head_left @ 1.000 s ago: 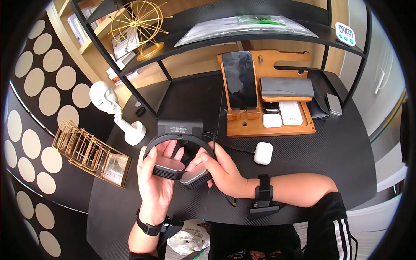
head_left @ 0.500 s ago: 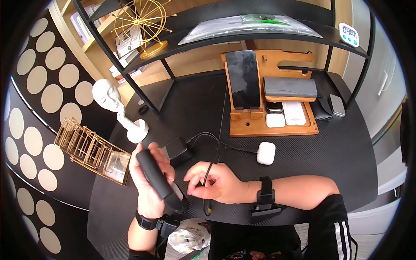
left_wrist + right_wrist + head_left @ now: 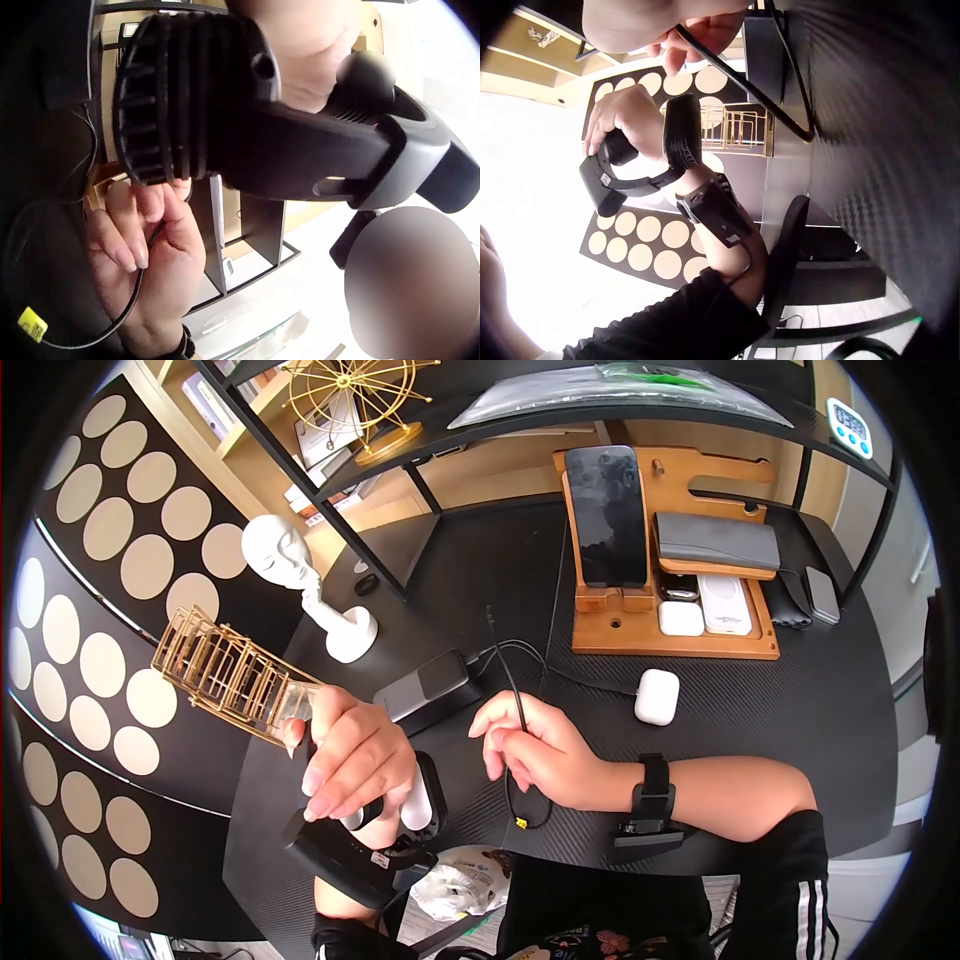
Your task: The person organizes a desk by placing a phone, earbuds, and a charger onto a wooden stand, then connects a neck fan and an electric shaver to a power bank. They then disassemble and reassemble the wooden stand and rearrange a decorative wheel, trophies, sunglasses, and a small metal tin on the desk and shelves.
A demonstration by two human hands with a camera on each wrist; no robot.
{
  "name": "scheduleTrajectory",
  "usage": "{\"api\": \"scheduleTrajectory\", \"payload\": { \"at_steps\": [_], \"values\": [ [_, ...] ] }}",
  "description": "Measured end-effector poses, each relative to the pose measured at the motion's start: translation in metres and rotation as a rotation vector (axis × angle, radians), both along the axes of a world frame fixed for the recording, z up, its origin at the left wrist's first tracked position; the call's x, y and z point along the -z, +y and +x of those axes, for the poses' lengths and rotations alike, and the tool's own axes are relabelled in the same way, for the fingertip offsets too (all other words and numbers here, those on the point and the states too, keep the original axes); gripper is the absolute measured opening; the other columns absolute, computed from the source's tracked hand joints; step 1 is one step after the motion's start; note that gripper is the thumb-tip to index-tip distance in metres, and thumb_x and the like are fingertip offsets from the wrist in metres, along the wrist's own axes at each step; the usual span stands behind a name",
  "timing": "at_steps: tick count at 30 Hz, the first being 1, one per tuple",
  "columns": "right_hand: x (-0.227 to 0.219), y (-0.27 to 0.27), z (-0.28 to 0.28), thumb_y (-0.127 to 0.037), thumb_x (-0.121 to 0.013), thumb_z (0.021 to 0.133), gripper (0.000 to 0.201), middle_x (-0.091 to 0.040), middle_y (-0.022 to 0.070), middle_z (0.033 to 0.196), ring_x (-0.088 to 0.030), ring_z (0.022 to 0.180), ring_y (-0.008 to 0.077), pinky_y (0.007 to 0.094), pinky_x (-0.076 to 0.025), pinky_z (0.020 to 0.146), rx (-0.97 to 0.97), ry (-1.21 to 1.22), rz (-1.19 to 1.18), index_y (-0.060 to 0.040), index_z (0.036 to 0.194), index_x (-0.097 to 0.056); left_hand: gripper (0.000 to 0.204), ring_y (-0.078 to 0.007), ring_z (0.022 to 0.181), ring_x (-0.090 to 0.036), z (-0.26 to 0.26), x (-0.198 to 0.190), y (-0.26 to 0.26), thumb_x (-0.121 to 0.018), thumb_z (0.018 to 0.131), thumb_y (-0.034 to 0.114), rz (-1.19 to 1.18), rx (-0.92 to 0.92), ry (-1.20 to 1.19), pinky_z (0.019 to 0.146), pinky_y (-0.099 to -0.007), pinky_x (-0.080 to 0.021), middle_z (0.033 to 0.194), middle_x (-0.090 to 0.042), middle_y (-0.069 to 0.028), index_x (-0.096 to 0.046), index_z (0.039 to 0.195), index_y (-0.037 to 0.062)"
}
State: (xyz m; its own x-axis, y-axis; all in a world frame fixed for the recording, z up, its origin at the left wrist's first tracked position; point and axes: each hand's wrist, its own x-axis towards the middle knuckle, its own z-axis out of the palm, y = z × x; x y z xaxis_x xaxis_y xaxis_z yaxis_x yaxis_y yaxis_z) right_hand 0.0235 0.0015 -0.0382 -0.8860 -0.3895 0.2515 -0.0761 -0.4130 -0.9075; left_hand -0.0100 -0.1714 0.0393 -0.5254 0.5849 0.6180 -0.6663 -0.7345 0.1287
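Note:
My left hand (image 3: 360,760) grips a black U-shaped device (image 3: 637,184) by one of its rounded ends, fingers curled round it and the back of the hand uppermost. The band hangs toward the lower left in the head view, with a blocky middle part over the forearm. Its ribbed end (image 3: 180,97) looms large in the left wrist view. To the right, my right hand (image 3: 545,755) pinches a thin black cable (image 3: 742,82) between thumb and bent fingers. The cable loops down to a yellow tag (image 3: 32,325). A black box (image 3: 430,690) with a cord lies beyond the hands.
A white earbud case (image 3: 656,697) lies right of the hands. Behind stands a wooden organizer (image 3: 680,644) bearing a phone (image 3: 607,515). At left are a white head sculpture (image 3: 350,635) and a gold wire model (image 3: 235,670). A black shelf frame (image 3: 420,472) spans the back.
My right hand has let go of the device and now holds the cable apart from it. My left hand has turned over, swinging the device down and left. The view has shifted slightly.

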Motion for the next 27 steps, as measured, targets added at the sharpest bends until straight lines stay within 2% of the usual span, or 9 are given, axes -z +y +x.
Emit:
{"api": "scheduleTrajectory", "payload": {
  "at_steps": [1, 2, 4, 8, 12, 13, 17, 20, 27],
  "values": [
    [0.001, -0.001, 0.0, -0.003, -0.038, 0.091, 0.017, -0.058, 0.004, 0.07, -0.047, 0.055, 0.0062, 0.0209, -0.037, 0.051, 0.032, 0.059, -0.032, -0.0038, 0.1, -0.052, 0.024, -0.0227, 0.054, -0.064, -0.001, 0.001, 0.001, -0.048, 0.084, 0.015, 0.001, 0.025, 0.015, 0.074, -0.0408, -0.056, 0.066, -0.061, -0.016, -0.035, 0.064, 0.0076],
    [0.002, -0.002, 0.0, -0.001, -0.038, 0.091, 0.017, -0.058, 0.0042, 0.07, -0.045, 0.052, 0.0059, 0.0198, -0.035, 0.048, 0.063, 0.118, -0.063, -0.0039, 0.099, -0.053, 0.024, -0.0227, 0.054, -0.064, 0.002, 0.0, 0.003, -0.048, 0.084, 0.015, 0.007, 0.029, 0.013, 0.074, -0.0408, -0.056, 0.066, -0.061, -0.016, -0.035, 0.064, 0.0076],
    [-0.003, 0.002, 0.002, -0.002, -0.039, 0.09, 0.015, -0.057, 0.0048, 0.069, -0.047, 0.055, 0.0077, 0.0225, -0.037, 0.051, 0.069, 0.165, 0.005, -0.0029, 0.095, -0.054, 0.025, -0.0149, 0.049, -0.058, 0.01, -0.003, 0.005, -0.047, 0.082, 0.016, -0.222, -0.256, -0.019, 0.11, -0.0487, -0.025, 0.057, -0.059, -0.0067, -0.034, 0.061, 0.0116],
    [-0.013, 0.005, 0.007, -0.002, -0.043, 0.088, 0.013, -0.055, 0.0098, 0.067, -0.053, 0.057, 0.0179, 0.0296, -0.039, 0.054, 0.094, 0.498, 0.178, -0.0014, 0.085, -0.055, 0.03, -0.0105, 0.047, -0.048, 0.017, 0.002, 0.01, -0.045, 0.087, 0.022, -0.356, -0.4, -0.082, 0.113, -0.0552, 0.0, 0.049, -0.05, 0.0011, -0.035, 0.06, 0.0143],
    [-0.003, -0.001, 0.003, -0.004, -0.047, 0.086, 0.01, -0.053, 0.0111, 0.061, -0.054, 0.054, 0.0275, 0.0349, -0.039, 0.053, -0.099, 0.5, 0.278, -0.0035, 0.082, -0.057, 0.03, -0.011, 0.048, -0.048, 0.02, 0.006, 0.006, -0.045, 0.087, 0.024, -0.346, -0.269, -0.089, 0.111, -0.059, -0.013, 0.051, -0.05, 0.0001, -0.035, 0.061, 0.0133],
    [-0.003, -0.003, 0.002, -0.007, -0.052, 0.085, 0.007, -0.051, 0.0078, 0.057, -0.051, 0.05, 0.0205, 0.0315, -0.037, 0.049, -0.113, 0.526, 0.265, -0.004, 0.082, -0.058, 0.028, -0.0121, 0.048, -0.049, 0.015, 0.012, 0.006, -0.045, 0.086, 0.025, -0.294, -0.209, -0.042, 0.101, -0.048, -0.035, 0.052, -0.051, -0.0011, -0.037, 0.062, 0.0124],
    [-0.011, 0.002, 0.009, -0.014, -0.06, 0.085, 0.011, -0.048, -0.0006, 0.056, -0.041, 0.05, 0.0051, 0.0222, -0.032, 0.046, -0.1, 0.467, 0.239, -0.0032, 0.084, -0.057, 0.026, -0.013, 0.046, -0.048, 0.017, 0.011, 0.009, -0.044, 0.085, 0.026, -0.331, -0.263, -0.104, 0.068, -0.0292, -0.037, 0.052, -0.052, -0.0039, -0.04, 0.064, 0.0093],
    [-0.014, 0.0, 0.005, -0.028, -0.05, 0.092, 0.025, -0.055, -0.0015, 0.076, -0.049, 0.065, 0.0042, 0.0197, -0.039, 0.054, -0.018, 0.107, -0.154, -0.0046, 0.089, -0.056, 0.026, -0.0139, 0.046, -0.047, 0.017, 0.012, 0.008, -0.042, 0.085, 0.026, -0.39, -0.224, -0.096, 0.07, -0.0299, -0.038, 0.053, -0.053, -0.0052, -0.041, 0.065, 0.0082],
    [-0.026, -0.004, 0.0, -0.03, -0.046, 0.097, 0.03, -0.057, 0.0, 0.088, -0.054, 0.078, 0.005, 0.0216, -0.048, 0.069, -0.006, -0.195, -0.075, -0.0022, 0.102, -0.056, 0.027, -0.0224, 0.053, -0.051, 0.017, 0.023, 0.015, -0.042, 0.084, 0.028, -0.435, -0.188, -0.101, 0.08, -0.0375, -0.042, 0.058, -0.055, -0.012, -0.044, 0.07, 0.0046]
  ]
}}
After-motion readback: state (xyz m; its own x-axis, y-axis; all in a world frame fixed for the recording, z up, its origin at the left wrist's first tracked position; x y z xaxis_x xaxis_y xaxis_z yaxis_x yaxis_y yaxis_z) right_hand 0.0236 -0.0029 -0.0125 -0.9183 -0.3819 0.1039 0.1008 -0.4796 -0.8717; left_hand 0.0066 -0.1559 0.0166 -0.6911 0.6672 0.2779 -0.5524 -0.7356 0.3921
